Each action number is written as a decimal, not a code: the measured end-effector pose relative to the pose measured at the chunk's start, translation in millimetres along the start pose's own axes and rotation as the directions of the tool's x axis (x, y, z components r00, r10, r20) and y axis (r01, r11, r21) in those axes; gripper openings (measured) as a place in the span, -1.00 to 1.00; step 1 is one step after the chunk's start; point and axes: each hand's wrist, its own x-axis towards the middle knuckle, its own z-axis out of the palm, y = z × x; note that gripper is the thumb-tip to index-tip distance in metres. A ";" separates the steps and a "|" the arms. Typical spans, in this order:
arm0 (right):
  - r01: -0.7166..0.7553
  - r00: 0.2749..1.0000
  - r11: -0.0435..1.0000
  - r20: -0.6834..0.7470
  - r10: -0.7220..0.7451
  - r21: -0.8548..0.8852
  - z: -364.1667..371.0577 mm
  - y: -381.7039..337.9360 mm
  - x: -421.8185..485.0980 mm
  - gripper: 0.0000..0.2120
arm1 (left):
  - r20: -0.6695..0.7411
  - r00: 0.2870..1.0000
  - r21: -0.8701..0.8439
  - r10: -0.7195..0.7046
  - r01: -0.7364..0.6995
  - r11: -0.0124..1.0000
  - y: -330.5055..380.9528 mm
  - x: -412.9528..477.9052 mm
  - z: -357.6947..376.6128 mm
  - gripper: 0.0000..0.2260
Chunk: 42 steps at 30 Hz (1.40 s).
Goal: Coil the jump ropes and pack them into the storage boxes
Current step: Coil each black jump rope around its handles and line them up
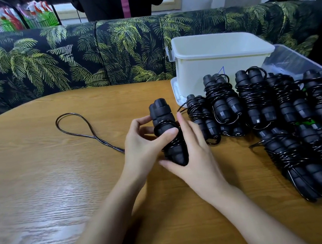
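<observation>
From here I see the jump rope (165, 133) upright over the middle of the table (44, 195). Its two handles (159, 110) are paired, with a few turns of cord around them. My left hand (138, 144) grips the handles, thumb laid across the turns and fingers curled behind. My right hand (191, 148) cups the lower end, thumb under the base and fingers lying fairly straight up the right side. The loose cord (72, 124) trails off left across the table in a long doubled loop, so I judge the winding is only begun. To do it well, I'd pin the last turn under the left thumb and draw in slack a little at a time. Each turn should sit snug beside the one before, not crossed. The tail then tucks under a turn. The wound ropes (254, 99) lie heaped to the right, in front of the white box (219, 61), where this one goes next.
</observation>
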 end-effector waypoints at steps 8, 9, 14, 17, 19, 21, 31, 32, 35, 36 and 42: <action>-0.051 0.997 0.986 -0.046 0.060 0.161 -7.7 7.2 4.6 -0.13 | 0.030 0.998 0.031 0.053 -0.054 0.998 3.4 3.7 -7.0 -0.49; -0.073 0.996 0.974 -0.026 0.080 0.213 -10.7 7.2 5.7 -0.14 | 0.037 0.997 0.014 0.062 -0.062 0.998 4.8 3.3 -7.8 -0.49; -0.165 0.985 0.883 0.110 0.129 0.440 -23.8 8.7 7.8 -0.19 | 0.064 0.995 -0.077 0.080 -0.075 0.994 11.1 2.1 -8.5 -0.55; -0.139 0.990 0.872 0.073 0.119 0.469 -22.3 8.5 8.1 -0.20 | 0.091 0.994 -0.113 0.053 -0.042 0.993 12.0 1.9 -7.8 -0.54; -0.110 0.993 0.861 0.024 0.113 0.496 -19.7 6.7 7.3 -0.24 | 0.098 0.995 -0.135 0.026 -0.013 0.991 12.4 1.7 -7.9 -0.52; -0.093 0.994 0.847 -0.003 0.111 0.523 -18.3 5.5 6.4 -0.31 | 0.121 0.993 -0.140 0.011 0.006 0.990 13.5 2.1 -8.4 -0.52; -0.091 0.991 0.891 -0.049 0.126 0.444 -20.7 8.7 10.4 -0.46 | 0.105 0.994 -0.176 -0.008 0.026 0.984 13.8 1.9 -7.9 -0.52; -0.069 0.990 0.922 -0.086 0.109 0.382 -19.5 9.0 10.3 -0.45 | 0.079 0.997 -0.167 -0.002 0.015 0.986 13.3 1.7 -6.8 -0.51; -0.005 0.995 0.981 -0.096 0.024 0.193 -11.9 6.9 7.3 -0.47 | 0.012 0.999 -0.118 0.034 -0.033 0.992 11.4 0.5 -5.1 -0.52; 0.002 0.998 0.995 -0.070 0.005 0.099 -8.2 6.2 5.8 -0.46 | -0.007 0.999 -0.100 0.048 -0.048 0.994 10.5 0.2 -4.9 -0.53; -0.019 0.998 0.950 -0.070 -0.003 -0.310 2.2 -0.2 0.3 -0.05 | -0.027 0.995 -0.057 0.094 -0.095 0.994 6.1 -2.8 0.2 -0.53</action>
